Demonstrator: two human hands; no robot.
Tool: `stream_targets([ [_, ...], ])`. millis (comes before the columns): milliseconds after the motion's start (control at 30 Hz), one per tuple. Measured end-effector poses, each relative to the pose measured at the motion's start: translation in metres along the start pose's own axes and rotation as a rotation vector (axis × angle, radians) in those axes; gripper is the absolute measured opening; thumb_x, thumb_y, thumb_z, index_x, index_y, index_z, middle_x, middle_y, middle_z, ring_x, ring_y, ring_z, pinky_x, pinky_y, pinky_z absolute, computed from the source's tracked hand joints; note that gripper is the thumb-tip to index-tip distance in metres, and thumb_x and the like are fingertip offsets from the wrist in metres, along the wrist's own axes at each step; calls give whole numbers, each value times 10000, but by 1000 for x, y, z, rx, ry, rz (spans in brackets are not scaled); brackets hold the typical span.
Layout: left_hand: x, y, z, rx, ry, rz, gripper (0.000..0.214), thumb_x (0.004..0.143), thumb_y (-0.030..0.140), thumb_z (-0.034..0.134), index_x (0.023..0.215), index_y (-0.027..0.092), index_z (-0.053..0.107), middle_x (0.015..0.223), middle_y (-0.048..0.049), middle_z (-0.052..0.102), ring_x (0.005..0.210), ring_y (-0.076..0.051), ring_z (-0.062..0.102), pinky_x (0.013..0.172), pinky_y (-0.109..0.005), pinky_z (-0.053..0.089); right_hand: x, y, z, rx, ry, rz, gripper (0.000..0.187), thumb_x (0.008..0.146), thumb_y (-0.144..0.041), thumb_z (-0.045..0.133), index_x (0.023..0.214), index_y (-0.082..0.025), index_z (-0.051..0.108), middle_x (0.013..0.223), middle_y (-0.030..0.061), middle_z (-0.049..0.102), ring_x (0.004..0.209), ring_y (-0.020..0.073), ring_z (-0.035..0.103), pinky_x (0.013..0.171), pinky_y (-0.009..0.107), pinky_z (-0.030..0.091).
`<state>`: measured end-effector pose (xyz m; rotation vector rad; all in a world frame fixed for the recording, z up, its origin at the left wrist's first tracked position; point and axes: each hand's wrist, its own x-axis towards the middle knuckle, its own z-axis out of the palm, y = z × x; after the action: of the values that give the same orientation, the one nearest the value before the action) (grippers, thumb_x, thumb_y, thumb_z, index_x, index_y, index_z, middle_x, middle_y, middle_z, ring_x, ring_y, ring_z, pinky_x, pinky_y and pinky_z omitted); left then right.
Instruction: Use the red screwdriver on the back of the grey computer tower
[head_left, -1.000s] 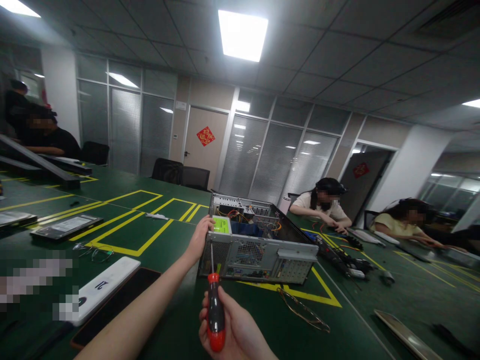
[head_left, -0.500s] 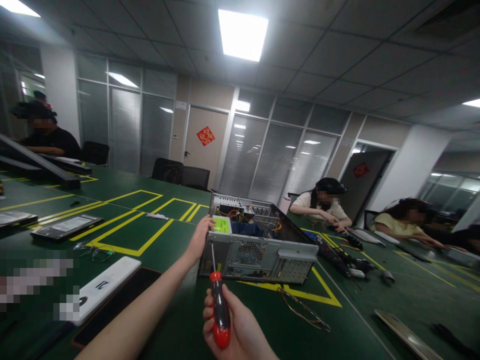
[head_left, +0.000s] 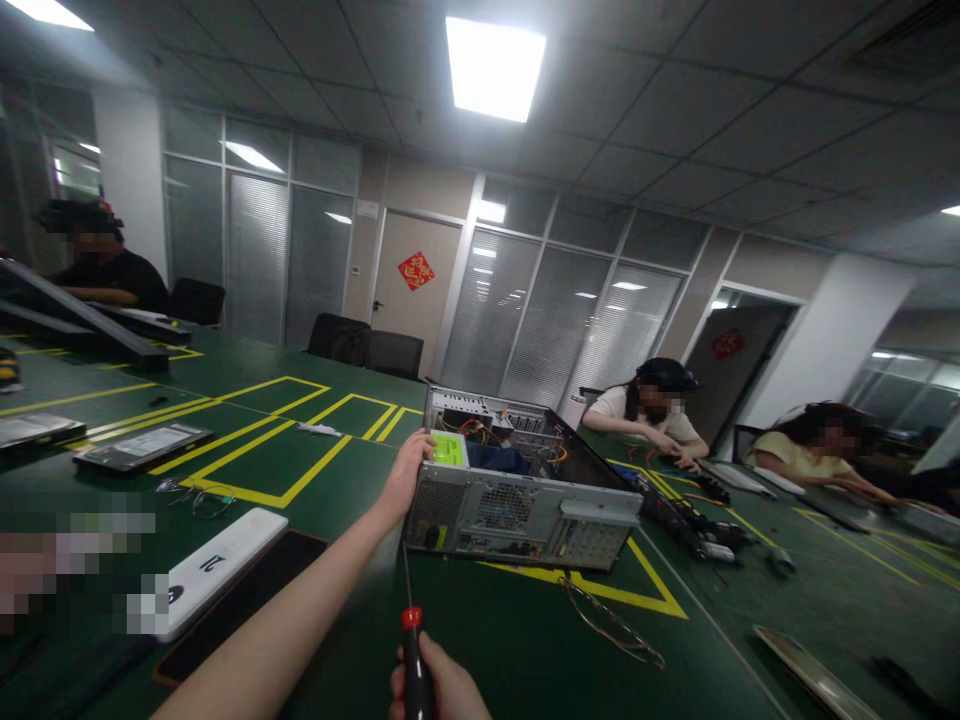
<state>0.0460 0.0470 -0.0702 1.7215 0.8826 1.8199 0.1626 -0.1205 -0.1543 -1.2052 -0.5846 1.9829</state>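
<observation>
Right hand [head_left: 441, 693] at 6 o'clock, fingers wrapped round the screwdriver [head_left: 413, 648] handle; shaft runs toward 12, tip just short of the rear panel of the PC case [head_left: 525, 512], lower-left corner. Left hand [head_left: 409, 478] is nearer: fingers clamped on the case's top-left edge. Case lies open-topped on the bench [head_left: 300, 455]; green-labelled power supply [head_left: 448, 449] and cables [head_left: 472, 428] inside.

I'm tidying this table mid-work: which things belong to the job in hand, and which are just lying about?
In use: computer case, held at its corner by the left hand; screwdriver in the right hand.
Lying about: white box marked 21; dark flat slab beside it; wire loop; flat tray.
</observation>
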Motion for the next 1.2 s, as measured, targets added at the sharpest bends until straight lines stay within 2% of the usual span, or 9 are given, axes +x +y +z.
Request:
stream_targets([
  [133,0,2,0,11,-9,-13,410,923,470,284,723,203,524,1032,-87,605,1267,-229,447,1132,-389,306,-5,-5,7,-1,21,-10,385,891,-505,466,703,-172,512,454,-23,522,358,88,447,404,189,254],
  [333,0,2,0,8,-15,-33,382,926,427,277,727,203,516,1061,-88,599,1296,-227,426,1142,-399,296,-7,-2,5,6,20,-25,405,830,-556,546,685,-179,512,447,-29,513,368,91,453,404,195,260],
  [500,0,3,-1,5,-18,-28,369,928,397,284,720,203,518,1063,-86,603,1291,-232,437,1140,-404,299,-3,-1,0,-31,-36,-43,434,748,-603,618,702,-187,504,484,-34,509,406,100,468,431,210,287],
  [633,0,3,-1,3,-15,-28,371,931,398,284,721,203,520,1063,-83,606,1292,-229,436,1143,-399,298,2,0,-5,-43,-51,-45,424,740,-596,611,707,-185,511,494,-33,507,406,101,462,441,226,298],
  [767,0,0,-1,4,-20,-22,374,930,411,286,718,206,517,1066,-83,609,1293,-227,436,1147,-401,295,4,-1,-10,-9,-149,-9,337,727,-514,592,746,-181,543,536,-25,531,443,115,494,481,249,348],
  [867,0,-1,-1,4,-9,-21,379,929,420,287,712,208,514,1066,-82,610,1283,-227,444,1145,-403,300,1,-3,-13,15,-225,3,302,623,-398,608,813,-165,580,648,13,604,553,147,570,554,283,404],
  [1033,0,-1,-1,16,-14,-1,394,928,444,278,722,209,517,1047,-82,611,1266,-221,453,1149,-399,291,-3,-6,-12,18,-321,-14,511,375,-104,618,879,-181,592,815,21,681,733,186,638,737,347,437],
  [1133,0,0,-2,17,-20,7,392,928,447,280,723,210,517,1046,-82,608,1260,-222,458,1146,-396,291,-4,-7,-14,-34,-428,-30,649,369,-37,707,983,-197,573,902,40,700,886,219,653,855,385,402],
  [1200,0,0,-2,17,-16,8,393,928,447,280,722,210,517,1043,-81,611,1257,-224,461,1144,-398,291,-6,-8,-15,-57,-483,-34,721,397,-86,814,1057,-196,545,934,67,698,944,232,648,905,406,374],
])
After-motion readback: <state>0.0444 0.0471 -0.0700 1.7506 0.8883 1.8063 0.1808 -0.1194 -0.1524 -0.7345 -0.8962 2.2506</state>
